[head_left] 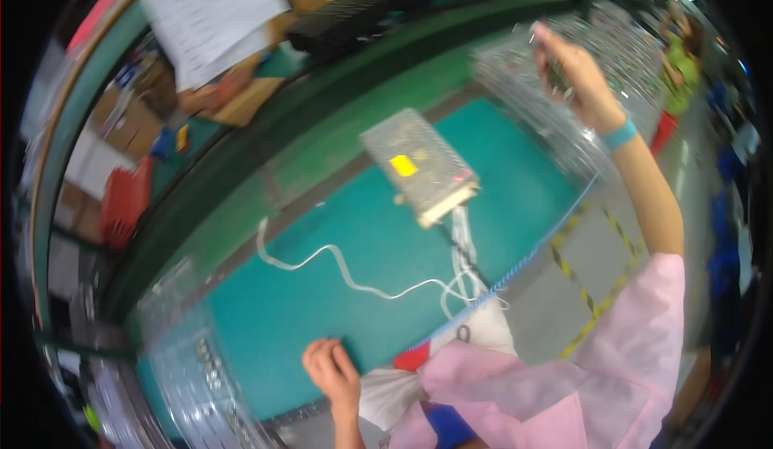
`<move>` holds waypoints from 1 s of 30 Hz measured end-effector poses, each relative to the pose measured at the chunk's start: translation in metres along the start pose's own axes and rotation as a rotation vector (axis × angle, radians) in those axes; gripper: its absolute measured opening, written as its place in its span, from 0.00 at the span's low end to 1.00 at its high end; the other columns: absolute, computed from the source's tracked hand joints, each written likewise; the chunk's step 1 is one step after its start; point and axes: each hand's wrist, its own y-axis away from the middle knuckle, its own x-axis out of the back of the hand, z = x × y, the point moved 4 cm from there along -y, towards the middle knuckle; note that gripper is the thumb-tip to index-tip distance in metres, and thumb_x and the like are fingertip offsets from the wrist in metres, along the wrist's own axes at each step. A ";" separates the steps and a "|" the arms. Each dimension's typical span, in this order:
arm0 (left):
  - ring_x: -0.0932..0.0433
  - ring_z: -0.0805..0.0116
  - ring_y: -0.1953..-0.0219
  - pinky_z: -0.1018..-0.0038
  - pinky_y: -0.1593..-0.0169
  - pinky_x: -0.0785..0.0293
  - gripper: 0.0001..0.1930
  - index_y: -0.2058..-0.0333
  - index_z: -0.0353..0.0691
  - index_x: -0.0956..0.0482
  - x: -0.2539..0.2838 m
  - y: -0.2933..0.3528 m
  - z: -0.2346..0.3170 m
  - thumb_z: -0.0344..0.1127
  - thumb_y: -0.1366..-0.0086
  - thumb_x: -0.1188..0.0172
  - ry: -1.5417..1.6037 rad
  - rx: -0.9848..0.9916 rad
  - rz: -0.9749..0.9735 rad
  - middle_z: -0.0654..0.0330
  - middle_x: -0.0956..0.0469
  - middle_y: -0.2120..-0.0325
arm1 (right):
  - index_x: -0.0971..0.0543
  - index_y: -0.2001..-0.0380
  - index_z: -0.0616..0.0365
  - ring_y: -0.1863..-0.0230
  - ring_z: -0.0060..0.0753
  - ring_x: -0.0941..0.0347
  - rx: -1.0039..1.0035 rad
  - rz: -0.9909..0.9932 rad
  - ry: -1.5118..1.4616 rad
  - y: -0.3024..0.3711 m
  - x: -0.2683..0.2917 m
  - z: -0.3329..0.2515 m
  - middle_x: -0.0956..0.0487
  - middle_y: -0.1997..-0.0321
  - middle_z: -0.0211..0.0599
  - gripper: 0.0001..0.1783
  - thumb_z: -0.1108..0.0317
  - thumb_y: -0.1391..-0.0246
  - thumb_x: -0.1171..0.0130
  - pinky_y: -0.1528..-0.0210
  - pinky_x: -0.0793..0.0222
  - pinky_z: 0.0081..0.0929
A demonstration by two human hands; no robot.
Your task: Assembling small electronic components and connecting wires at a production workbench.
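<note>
My right hand is raised at the far right, its fingers closed round a small dark greenish part that blurs too much to name. Below and behind it lie stacked clear plastic trays with many small parts. My left hand rests at the near edge of the green mat, fingers loosely curled, with nothing visible in them. Apart from both hands, a perforated metal box like a power supply sits on the mat, a yellow label on top. White cables run from its near end to the mat's edge.
A loose white cable winds across the mat. More clear trays stand at the left. Beyond a green rail are papers, a red bin and cardboard boxes. A person in green stands at the far right.
</note>
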 end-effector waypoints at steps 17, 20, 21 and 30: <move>0.31 0.60 0.57 0.68 0.52 0.35 0.08 0.63 0.36 0.27 0.067 0.030 -0.049 0.22 0.43 0.48 0.007 0.213 0.308 0.57 0.30 0.64 | 0.25 0.68 0.57 0.70 0.22 0.33 -0.529 -1.266 -0.044 0.173 -0.433 0.079 0.27 0.71 0.29 0.12 0.59 0.47 0.47 0.68 0.35 0.19; 0.31 0.60 0.57 0.68 0.52 0.36 0.09 0.62 0.36 0.27 0.072 0.033 -0.062 0.23 0.42 0.47 0.015 0.246 0.348 0.57 0.30 0.63 | 0.26 0.66 0.57 0.69 0.24 0.32 -0.536 -1.245 -0.019 0.171 -0.438 0.088 0.27 0.69 0.30 0.11 0.61 0.48 0.46 0.66 0.35 0.20; 0.31 0.61 0.57 0.69 0.52 0.36 0.09 0.62 0.36 0.28 0.075 0.033 -0.066 0.23 0.42 0.47 0.007 0.256 0.368 0.57 0.30 0.63 | 0.26 0.66 0.57 0.68 0.24 0.32 -0.516 -1.238 -0.020 0.170 -0.438 0.088 0.27 0.69 0.30 0.11 0.61 0.48 0.46 0.66 0.35 0.20; 0.31 0.60 0.56 0.69 0.51 0.36 0.10 0.60 0.37 0.28 0.074 0.009 -0.068 0.23 0.42 0.46 0.025 0.253 0.385 0.57 0.31 0.60 | 0.27 0.67 0.58 0.68 0.21 0.33 -0.456 -1.185 0.017 0.153 -0.423 0.073 0.29 0.71 0.29 0.10 0.64 0.49 0.45 0.65 0.34 0.20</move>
